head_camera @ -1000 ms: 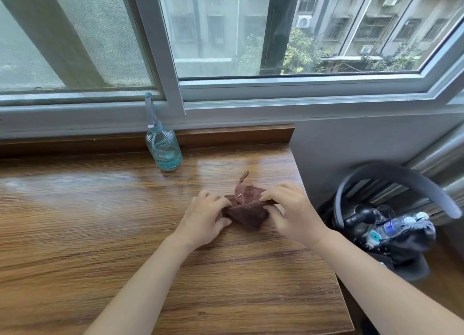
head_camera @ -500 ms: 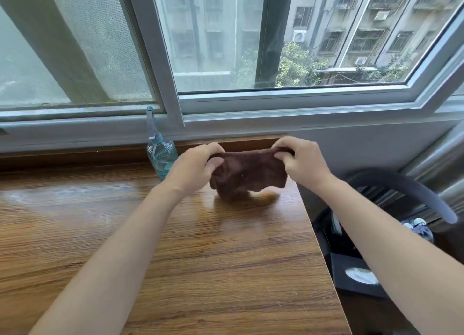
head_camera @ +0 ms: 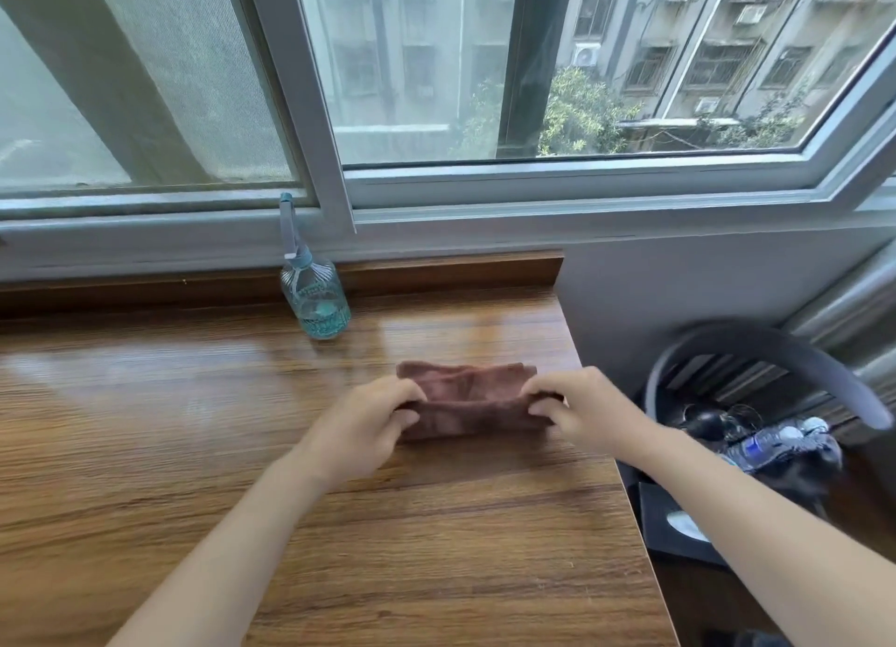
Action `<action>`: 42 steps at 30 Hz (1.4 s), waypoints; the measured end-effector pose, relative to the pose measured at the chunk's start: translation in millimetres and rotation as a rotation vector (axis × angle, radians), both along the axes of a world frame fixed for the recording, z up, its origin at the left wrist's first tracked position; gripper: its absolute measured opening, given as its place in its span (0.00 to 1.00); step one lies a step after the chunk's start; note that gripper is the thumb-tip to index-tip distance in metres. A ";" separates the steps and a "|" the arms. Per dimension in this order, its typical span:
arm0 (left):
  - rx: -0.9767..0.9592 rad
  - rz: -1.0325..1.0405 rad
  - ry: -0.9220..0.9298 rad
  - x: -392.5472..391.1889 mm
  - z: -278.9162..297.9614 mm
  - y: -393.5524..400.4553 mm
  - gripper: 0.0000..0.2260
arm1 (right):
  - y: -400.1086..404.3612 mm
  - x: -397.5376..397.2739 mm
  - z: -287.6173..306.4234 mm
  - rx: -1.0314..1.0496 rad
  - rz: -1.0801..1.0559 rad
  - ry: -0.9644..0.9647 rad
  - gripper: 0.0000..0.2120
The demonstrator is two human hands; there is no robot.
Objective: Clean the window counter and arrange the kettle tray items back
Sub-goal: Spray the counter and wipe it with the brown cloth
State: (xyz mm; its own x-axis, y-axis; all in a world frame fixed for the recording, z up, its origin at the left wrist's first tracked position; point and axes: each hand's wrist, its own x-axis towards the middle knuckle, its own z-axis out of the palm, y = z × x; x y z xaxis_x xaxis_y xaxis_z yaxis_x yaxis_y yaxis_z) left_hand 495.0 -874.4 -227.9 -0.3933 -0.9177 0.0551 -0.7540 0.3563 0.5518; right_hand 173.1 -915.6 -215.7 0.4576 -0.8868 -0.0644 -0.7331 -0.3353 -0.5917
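The counter (head_camera: 145, 452) fills the lower left of the frame, with a bottle (head_camera: 315, 302) standing at its back edge, just above centre. The cloth (head_camera: 468, 399) lies right of centre, its long axis running left to right, ends pointing at the frame's sides. The left hand (head_camera: 373, 426) pinches one end and the right hand (head_camera: 577, 406) pinches the other. I'd say fold it flat and even, edges matched, so it wipes with a broad face

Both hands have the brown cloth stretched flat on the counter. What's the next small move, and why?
Probably fold it once more or press it flat to start wiping. The left hand and right hand pinch opposite ends of the cloth, which lies on bare counter near the glass bottle.
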 end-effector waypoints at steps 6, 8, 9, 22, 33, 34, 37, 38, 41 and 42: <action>0.127 0.274 0.133 -13.3 -15.3 -15.0 0.06 | -15.4 14.2 -12.2 0.074 -0.148 -0.067 0.08; 0.177 0.402 0.092 -19.6 -14.2 -34.4 0.07 | -34.0 24.7 -15.9 0.077 -0.209 -0.011 0.07; 0.202 0.450 0.064 -22.3 -15.8 -42.5 0.09 | -42.2 29.0 -18.9 0.092 -0.230 0.046 0.09; 0.414 0.710 -0.033 -46.3 -21.4 -56.2 0.15 | -55.7 47.4 -49.9 0.328 -0.454 0.311 0.16; 0.318 0.743 0.063 -75.8 -20.9 -183.1 0.10 | -161.0 29.4 -30.5 0.182 -0.746 0.196 0.18; 0.315 0.766 0.048 -77.8 -24.6 -189.6 0.12 | -167.1 28.3 -33.4 0.173 -0.758 0.190 0.18; 0.301 0.826 0.024 -80.9 -35.4 -199.7 0.17 | -176.3 27.0 -42.1 0.124 -0.762 0.192 0.17; 0.286 0.837 0.027 -81.9 -37.7 -200.1 0.18 | -176.8 27.3 -43.3 0.107 -0.762 0.193 0.17; 0.221 0.862 0.049 -80.8 -38.2 -191.9 0.22 | -168.9 32.5 -43.8 0.003 -0.748 0.256 0.20; 0.186 0.886 0.083 -76.4 -36.2 -185.5 0.23 | -163.7 35.5 -44.8 -0.091 -0.706 0.289 0.20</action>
